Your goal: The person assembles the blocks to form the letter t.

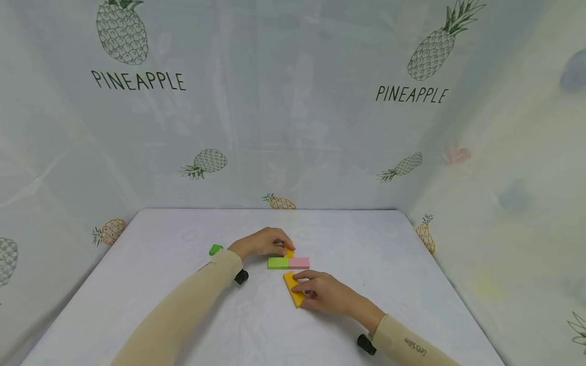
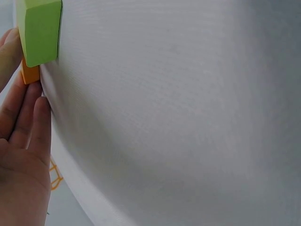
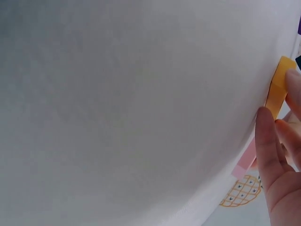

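Note:
My left hand [image 1: 265, 241] reaches over the table and pinches a yellow-orange block [image 1: 288, 252], partly hidden by its fingers. In the left wrist view, fingertips touch that orange block's end [image 2: 31, 74], with the thumb on its other side. Just nearer to me, a light green block [image 1: 278, 263] and a pink block [image 1: 299, 263] lie end to end in a row. Closer still, my right hand [image 1: 327, 294] holds a long yellow piece [image 1: 291, 288] between thumb and fingers. It lies at a slant; whether it is one block or two cannot be told.
A darker green block [image 1: 215, 249] lies to the left, beside the left sleeve. Black wrist devices show at the left cuff [image 1: 241, 277] and right cuff [image 1: 366, 344]. The white-covered table [image 1: 206, 223] meets a pineapple-print curtain [image 1: 293, 127] at the back and sides.

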A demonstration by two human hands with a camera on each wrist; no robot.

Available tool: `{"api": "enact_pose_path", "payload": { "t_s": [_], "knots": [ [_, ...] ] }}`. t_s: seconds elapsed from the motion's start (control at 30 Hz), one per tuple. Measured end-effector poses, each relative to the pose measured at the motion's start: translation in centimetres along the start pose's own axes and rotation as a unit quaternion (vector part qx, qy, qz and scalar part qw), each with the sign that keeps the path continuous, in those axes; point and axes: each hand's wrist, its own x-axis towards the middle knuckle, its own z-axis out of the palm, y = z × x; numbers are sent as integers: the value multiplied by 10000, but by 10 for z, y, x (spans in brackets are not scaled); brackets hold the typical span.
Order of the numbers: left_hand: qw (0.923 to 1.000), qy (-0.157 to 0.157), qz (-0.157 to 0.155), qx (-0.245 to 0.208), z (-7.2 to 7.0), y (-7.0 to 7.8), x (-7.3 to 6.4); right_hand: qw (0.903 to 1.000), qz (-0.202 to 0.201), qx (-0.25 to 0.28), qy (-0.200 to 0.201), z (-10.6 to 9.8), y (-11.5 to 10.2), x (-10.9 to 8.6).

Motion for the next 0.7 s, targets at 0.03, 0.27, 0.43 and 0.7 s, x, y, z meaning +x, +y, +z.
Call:
{"api": "enact_pose_path", "payload": {
  "t_s": [0.03, 0.27, 0.43, 0.7],
  "knots": [
    [10000, 5, 5, 9, 0, -1, 0, 10000, 8, -3, 29, 0, -1, 0],
    [10000, -13, -2, 59, 0, -3, 1, 9996, 104, 0, 278, 4, -6, 1],
    [9999, -1, 43, 93, 1, -4, 1, 9990, 111, -77, 429, 6, -10, 2],
    [9998, 22, 179, 97, 0, -4, 1, 9973, 120, -231, 693, 10, -13, 4]
  ]
}}
